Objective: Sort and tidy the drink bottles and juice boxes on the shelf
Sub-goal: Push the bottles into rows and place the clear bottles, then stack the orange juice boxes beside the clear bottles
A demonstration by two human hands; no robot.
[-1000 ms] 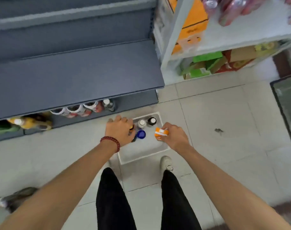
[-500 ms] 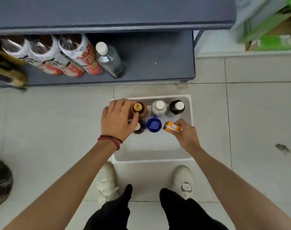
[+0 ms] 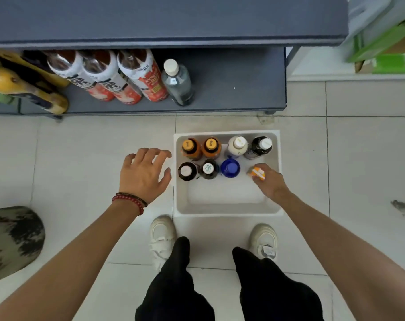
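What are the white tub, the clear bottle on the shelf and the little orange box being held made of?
The white tub: likely moulded plastic, matte, with rounded corners and a one-piece rim.
The clear bottle: probably glossy see-through plastic, white screw cap.
The orange box, held in the right hand: seems printed carton, sharp folded edges; too small to be sure.

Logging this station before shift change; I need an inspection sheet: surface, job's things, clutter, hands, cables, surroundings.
Surface: tiled floor; white bin stands on it before the grey shelf.
Job's things: seven bottles upright in the bin, two rows; orange juice box held at the front row's right end; shelf bottles in a row.
Clutter: camouflage-patterned object on floor, left; dark mark on a tile.
Hands: left hand open beside the bin, holding nothing; right hand grips the juice box.
Cables: nothing seen.
Surroundings: green cartons, upper right.
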